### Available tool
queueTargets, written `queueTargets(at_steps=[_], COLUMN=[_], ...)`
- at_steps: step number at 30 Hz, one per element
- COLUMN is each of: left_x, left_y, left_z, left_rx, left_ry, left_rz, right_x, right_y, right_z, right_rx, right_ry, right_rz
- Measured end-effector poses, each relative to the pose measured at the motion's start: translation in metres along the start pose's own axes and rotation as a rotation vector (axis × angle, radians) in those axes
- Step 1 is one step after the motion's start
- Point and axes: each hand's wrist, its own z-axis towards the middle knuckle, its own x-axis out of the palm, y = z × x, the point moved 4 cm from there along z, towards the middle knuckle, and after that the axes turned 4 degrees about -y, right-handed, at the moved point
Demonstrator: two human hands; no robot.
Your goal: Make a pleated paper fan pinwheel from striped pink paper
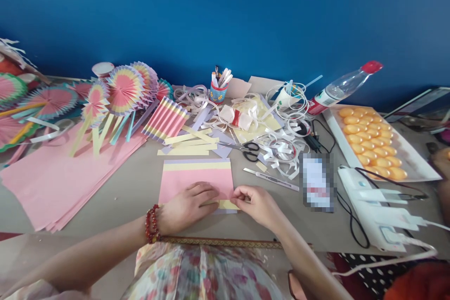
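— i'm watching through the head camera, my dial centred on the view. biggest first?
— a blue wall (225,18) across twelve o'clock, then the grey table (130,206) below it. a stack of pink sheets (59,173) spreads between eight and nine.
— and at three?
— a white tray (420,166) of golden ovals (367,146). i have a white power strip (358,206) at four, and pleated paper fans (124,89) near ten.
— where's the work?
— the striped sheet (195,178) lies flat on the table at seven o'clock: pink middle, pale yellow bands, lilac edges.
— your hands?
— my left hand (190,206) rests on its lower part, fingers laid out, gripping nothing. my right hand (258,204) is at five, fingers bunched at the sheet's right edge, by the lower yellow band. whether they pinch the paper or just press, i can't tell.
— smaller things?
— a red-capped bottle (341,89) leans between two and three. a pleated striped piece (165,119) sits between nine and ten, a pen cup (218,93) at twelve. black-handled scissors (251,152) and a slim cutter (277,181) lie between four and five.
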Motion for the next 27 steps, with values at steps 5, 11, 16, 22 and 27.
queueTargets(at_steps=[5,11,16,22,27], left_x=[0.0006,-0.0001,-0.0006,0.0003,0.0014], left_y=[0.0001,-0.0001,-0.0005,-0.0002,-0.0007], left_z=[-0.0006,-0.0015,-0.0002,-0.0003,-0.0015], left_rx=[0.011,0.015,0.015,0.024,0.03], left_ry=[0.02,0.057,0.059,0.068,0.084], left_rz=[0.016,0.041,0.059,0.067,0.077], right_x=[-0.0015,-0.0015,-0.0016,-0.0005,-0.0007], right_y=[0.0035,0.0056,0.0055,0.0041,0.0054], right_z=[0.0,0.0005,0.0008,0.0005,-0.0003], right_rx=[-0.006,-0.006,-0.022,-0.024,-0.024], right_ry=[-0.019,-0.016,-0.016,-0.02,-0.028], right_rz=[-0.045,-0.085,-0.097,-0.105,-0.131])
